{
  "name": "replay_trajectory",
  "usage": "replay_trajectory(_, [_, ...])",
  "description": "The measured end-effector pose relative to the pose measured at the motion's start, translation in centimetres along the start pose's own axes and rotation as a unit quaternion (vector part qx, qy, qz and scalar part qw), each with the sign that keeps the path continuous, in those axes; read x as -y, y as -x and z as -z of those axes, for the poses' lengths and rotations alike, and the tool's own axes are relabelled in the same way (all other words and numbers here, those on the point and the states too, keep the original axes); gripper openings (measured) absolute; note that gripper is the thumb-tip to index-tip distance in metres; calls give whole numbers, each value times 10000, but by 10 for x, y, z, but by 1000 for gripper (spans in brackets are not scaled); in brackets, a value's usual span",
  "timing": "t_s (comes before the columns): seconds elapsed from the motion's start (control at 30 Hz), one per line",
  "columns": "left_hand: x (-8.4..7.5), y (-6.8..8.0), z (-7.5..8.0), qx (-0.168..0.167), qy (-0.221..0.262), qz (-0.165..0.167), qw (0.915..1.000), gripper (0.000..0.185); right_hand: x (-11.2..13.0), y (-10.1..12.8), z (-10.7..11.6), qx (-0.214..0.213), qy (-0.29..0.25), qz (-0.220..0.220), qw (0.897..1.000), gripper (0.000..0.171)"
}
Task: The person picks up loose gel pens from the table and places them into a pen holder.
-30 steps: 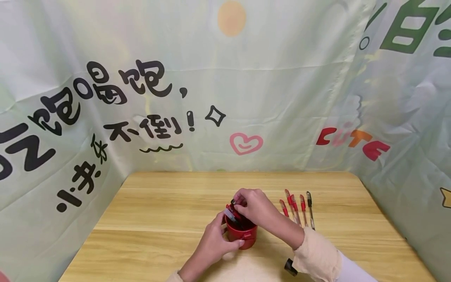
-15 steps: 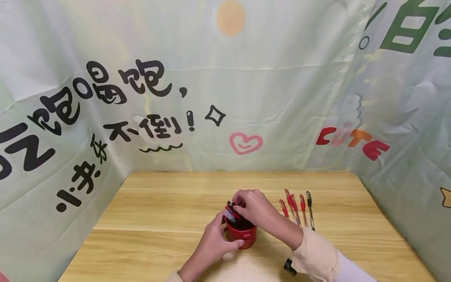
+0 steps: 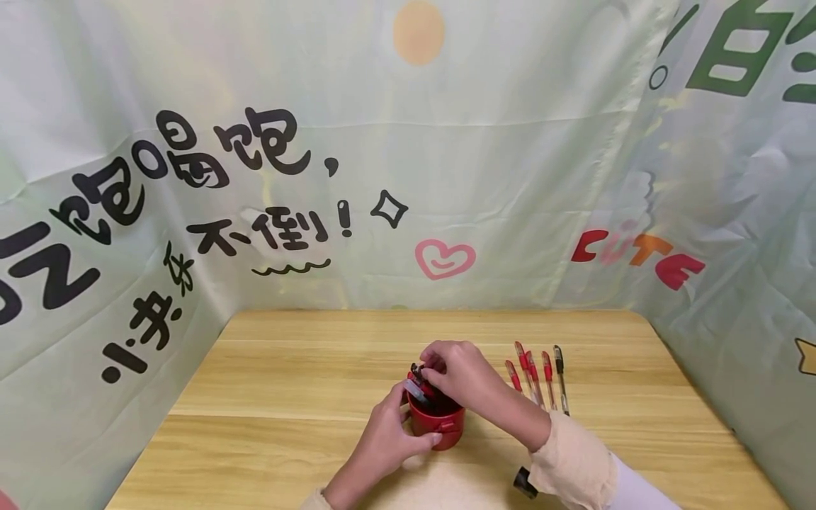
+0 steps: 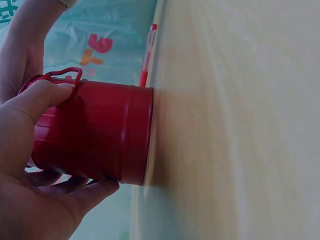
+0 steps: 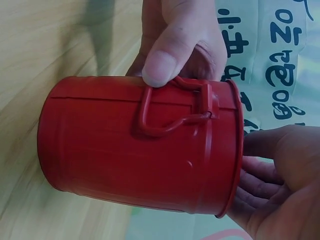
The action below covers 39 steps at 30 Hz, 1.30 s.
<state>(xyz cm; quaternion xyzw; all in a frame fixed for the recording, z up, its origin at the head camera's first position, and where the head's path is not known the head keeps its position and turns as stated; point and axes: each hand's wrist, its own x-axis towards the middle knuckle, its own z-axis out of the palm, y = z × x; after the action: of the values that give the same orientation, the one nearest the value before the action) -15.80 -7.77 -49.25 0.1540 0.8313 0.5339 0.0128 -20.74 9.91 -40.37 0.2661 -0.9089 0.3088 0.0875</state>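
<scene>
Right hand (image 3: pixel 462 372) barely shifted, fingers pinching pens in red cup (image 3: pixel 436 423); left hand (image 3: pixel 389 443) grips cup.

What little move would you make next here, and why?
Probably let go of the pen so it drops in: the right hand pinches it over the red cup, the left hand grips the cup, and more pens wait on the table.

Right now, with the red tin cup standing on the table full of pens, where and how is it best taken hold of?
Probably round the cylindrical wall of the red tin cup, from the near left side, as the left hand grips it now. The cup stands upright, its wire handle lies flat against the wall, and the right hand with the pens blocks the open top.
</scene>
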Motion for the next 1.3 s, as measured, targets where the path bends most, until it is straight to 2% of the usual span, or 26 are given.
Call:
replay_trajectory(0.23, [1, -1, -1, -94, -44, -58, 9999, 90, -3, -1, 12, -427, -280, 171, 9986, 13])
replay_trajectory(0.53, [1, -1, -2, -123, 33, -123, 9998, 88, -11, 0, 26, -728, -122, -84, 9972, 24])
replay_trajectory(0.9, [1, -1, -3, -144, 138, -67, 9998, 87, -34, 2, 39, -624, 107, -662, 9958, 32])
replay_trajectory(1.3, [1, -1, -3, -138, 166, -55, 9998, 87, -62, 10, 48, -429, 117, -1086, 9931, 32])
